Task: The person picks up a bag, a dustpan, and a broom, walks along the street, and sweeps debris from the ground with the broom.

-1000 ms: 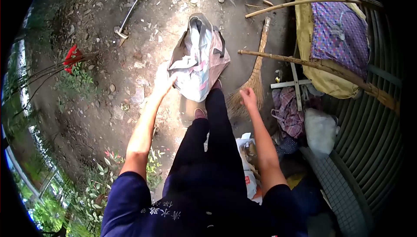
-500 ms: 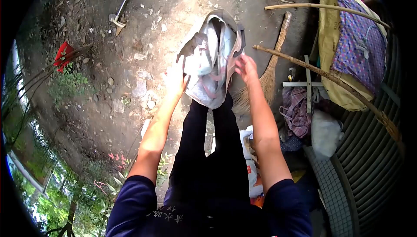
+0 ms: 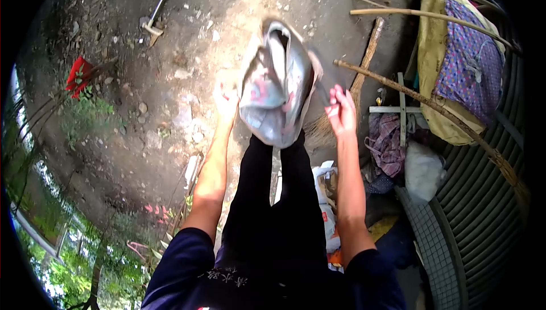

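A greyish cloth bag (image 3: 270,96) with a pale, pink-patterned inside hangs in front of my legs, its mouth gaping toward me. Motion blurs its upper edge. My right hand (image 3: 342,112) is to the right of the bag, fingers bent and pinching a dark strap (image 3: 322,91) that runs to the bag's side. On the left, my left hand (image 3: 226,100) is at the bag's side with curled fingers; bright light washes out its exact grip.
Behind the bag, a straw broom (image 3: 364,65) lies on stony dirt ground. To the right are bamboo poles (image 3: 421,94), a yellow sack (image 3: 426,54), bundled cloth (image 3: 389,145) and a corrugated wall (image 3: 472,207). A long-handled tool (image 3: 165,3) lies at upper left, above a red object (image 3: 78,75).
My right hand has moved right, away from the bag's side, drawing the strap out. The bag has shifted slightly and its folds have changed. My left hand has lifted slightly off its edge.
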A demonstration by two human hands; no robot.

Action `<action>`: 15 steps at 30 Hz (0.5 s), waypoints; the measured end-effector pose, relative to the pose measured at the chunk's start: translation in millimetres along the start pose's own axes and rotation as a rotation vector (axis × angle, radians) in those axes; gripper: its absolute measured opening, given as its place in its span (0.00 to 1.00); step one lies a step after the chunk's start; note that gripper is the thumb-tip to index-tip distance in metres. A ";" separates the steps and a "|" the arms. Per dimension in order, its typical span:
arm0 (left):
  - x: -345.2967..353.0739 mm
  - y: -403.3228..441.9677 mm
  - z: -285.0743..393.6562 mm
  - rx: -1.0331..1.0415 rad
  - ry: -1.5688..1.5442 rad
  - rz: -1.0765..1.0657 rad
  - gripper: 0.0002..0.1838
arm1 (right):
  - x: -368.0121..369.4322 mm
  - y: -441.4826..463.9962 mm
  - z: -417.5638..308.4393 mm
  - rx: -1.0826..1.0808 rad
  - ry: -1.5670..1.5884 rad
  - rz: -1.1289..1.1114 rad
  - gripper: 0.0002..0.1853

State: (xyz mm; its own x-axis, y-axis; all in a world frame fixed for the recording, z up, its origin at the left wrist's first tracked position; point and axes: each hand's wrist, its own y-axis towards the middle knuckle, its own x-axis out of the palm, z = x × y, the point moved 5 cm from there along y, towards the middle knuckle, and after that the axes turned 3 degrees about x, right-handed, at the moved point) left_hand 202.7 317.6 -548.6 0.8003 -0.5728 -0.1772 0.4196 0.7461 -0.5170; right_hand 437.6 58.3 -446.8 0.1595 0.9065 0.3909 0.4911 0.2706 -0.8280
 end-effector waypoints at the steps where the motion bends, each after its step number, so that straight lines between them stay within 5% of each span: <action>1: 0.7 11.2 -30.0 -0.227 0.140 -0.127 0.35 | -2.2 -8.8 -3.5 -0.048 -0.029 -0.026 0.13; 3: 20.1 -17.8 11.6 -0.396 0.483 -0.490 0.31 | 8.3 -29.8 -8.5 -0.089 -0.130 -0.029 0.12; 4: 33.0 -42.2 53.6 -0.310 0.548 -0.576 0.32 | 14.9 -40.3 -8.8 -0.089 -0.134 -0.074 0.12; 5: 23.1 -38.5 -40.0 -0.266 0.565 -0.727 0.32 | 22.7 -53.2 -7.5 -0.109 -0.167 -0.108 0.12; 6: 39.3 -60.8 3.5 -0.335 0.610 -0.860 0.25 | 32.6 -65.0 -8.0 -0.131 -0.201 -0.147 0.12; 8: 52.6 -102.3 29.8 -0.513 0.182 -0.923 0.12 | 48.5 -92.4 -10.8 -0.031 -0.228 -0.146 0.12; 11: 41.6 -146.7 68.5 -0.814 -0.098 -0.907 0.12 | 60.9 -128.6 -34.1 -0.089 -0.140 -0.156 0.10; 15: 31.0 -177.2 130.2 -0.878 -0.168 -0.894 0.13 | 80.2 -179.2 -68.4 -0.161 -0.106 -0.237 0.09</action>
State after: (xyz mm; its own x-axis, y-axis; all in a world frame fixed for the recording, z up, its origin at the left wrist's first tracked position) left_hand 208.9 211.8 -353.4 0.4561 -0.6614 0.5955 0.4672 -0.3915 -0.7927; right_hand 421.0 60.3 -239.5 -0.0617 0.8552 0.5146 0.6350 0.4314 -0.6408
